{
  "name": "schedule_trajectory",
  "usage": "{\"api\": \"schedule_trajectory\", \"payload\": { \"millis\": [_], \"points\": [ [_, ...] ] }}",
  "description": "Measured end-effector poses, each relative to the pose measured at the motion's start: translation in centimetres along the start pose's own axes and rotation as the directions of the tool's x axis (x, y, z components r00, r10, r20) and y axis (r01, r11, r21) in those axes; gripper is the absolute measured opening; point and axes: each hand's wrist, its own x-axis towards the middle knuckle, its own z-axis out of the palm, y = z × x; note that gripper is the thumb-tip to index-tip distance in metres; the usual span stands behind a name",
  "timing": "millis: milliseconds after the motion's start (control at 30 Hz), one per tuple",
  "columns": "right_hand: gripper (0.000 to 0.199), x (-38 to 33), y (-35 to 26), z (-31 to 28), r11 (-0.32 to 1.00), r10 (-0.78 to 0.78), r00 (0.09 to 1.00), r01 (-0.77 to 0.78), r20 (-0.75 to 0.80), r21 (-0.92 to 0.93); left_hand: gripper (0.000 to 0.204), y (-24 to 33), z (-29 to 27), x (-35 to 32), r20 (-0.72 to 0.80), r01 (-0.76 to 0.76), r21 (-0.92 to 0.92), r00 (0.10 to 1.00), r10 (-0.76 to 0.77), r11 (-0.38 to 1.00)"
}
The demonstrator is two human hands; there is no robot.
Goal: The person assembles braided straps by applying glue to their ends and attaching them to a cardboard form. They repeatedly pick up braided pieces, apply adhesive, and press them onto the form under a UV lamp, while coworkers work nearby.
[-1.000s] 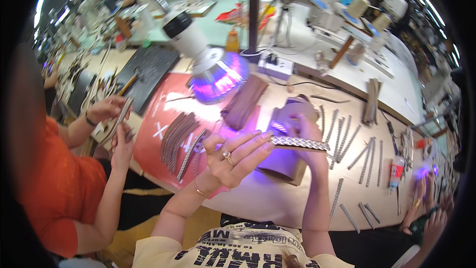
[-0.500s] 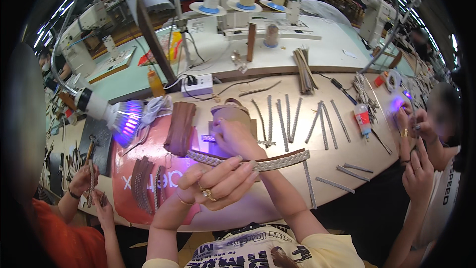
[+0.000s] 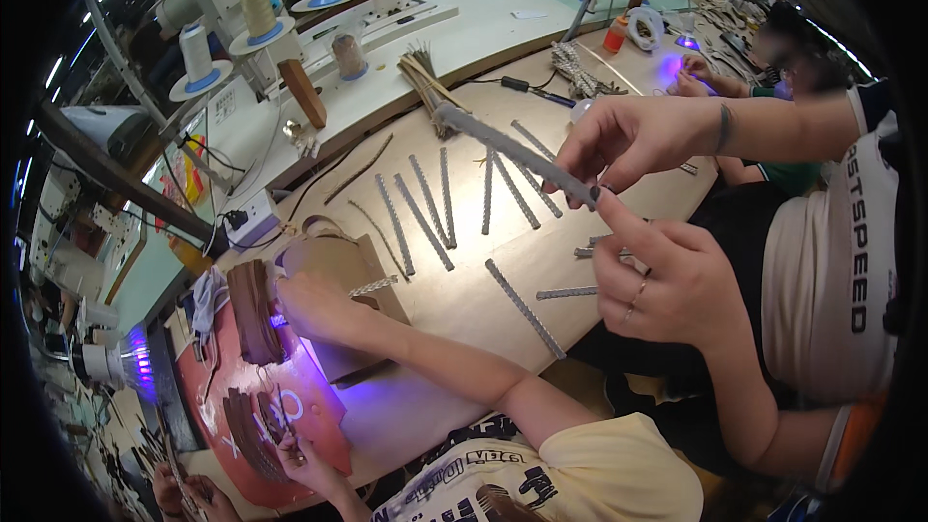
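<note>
We find the brown strips (image 3: pixel 245 430) on the red sheet (image 3: pixel 324 411) between 7 and 8 o'clock. Our left hand (image 3: pixel 307 469) is at their edge, fingers bent; we cannot tell whether they grip one. At 8, our right hand (image 3: pixel 314 307) is over the brown block (image 3: pixel 338 358), fingertips hidden, grip unclear. We judge the step in hand as handling strips; the next move calls for fingertips set on just one. At 1, a co-worker (image 3: pixel 812 261) pinches a grey strip (image 3: pixel 517 156).
</note>
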Motion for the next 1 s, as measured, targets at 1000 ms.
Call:
{"api": "schedule_trajectory", "payload": {
  "millis": [1000],
  "points": [
    [0.025, -0.4, 0.2, -0.9, 0.995, -0.001, 1.000, -0.001, 0.020, 0.097, 0.008, -5.2, -0.2, -0.9, 0.098, -0.049, 0.101, 0.994, 0.039, 0.994]
  ]
}}
